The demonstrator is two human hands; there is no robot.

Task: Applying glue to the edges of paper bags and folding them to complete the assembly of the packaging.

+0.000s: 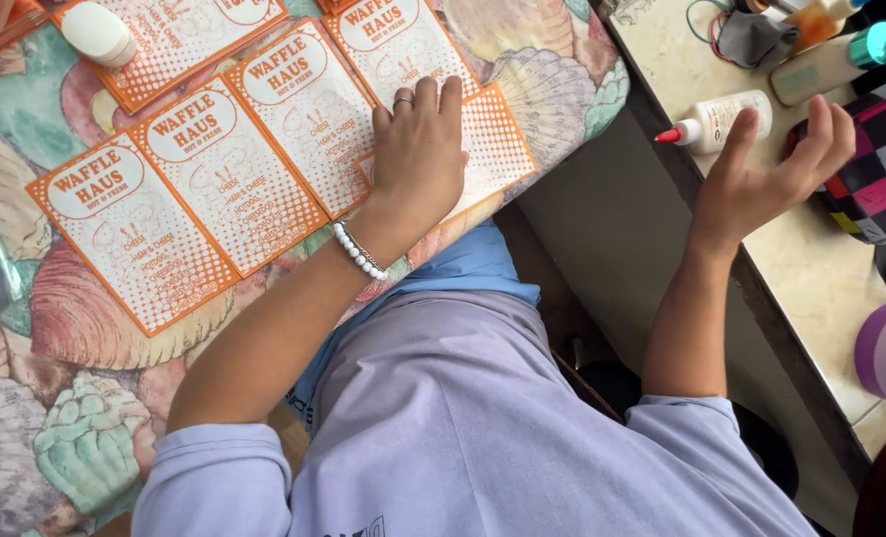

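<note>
While the left hand (418, 149) lies flat, fingers together, palm pressing the rightmost orange-and-white printed paper card (483, 149), that card sits at the right end of a row of like rectangular cards (224, 169) on a cloth with a pastel seashell pattern (75, 438). Right hand (776, 169) hovers open, fingers spread and curled, holding nothing, just near of a white plastic glue bottle with a red tip (716, 117) lying on its side on the pale stone-look surface (821, 288) at right. Checked fabric bag (885, 169) sits just right of that hand; beaded bracelet (359, 251) on the left wrist.
</note>
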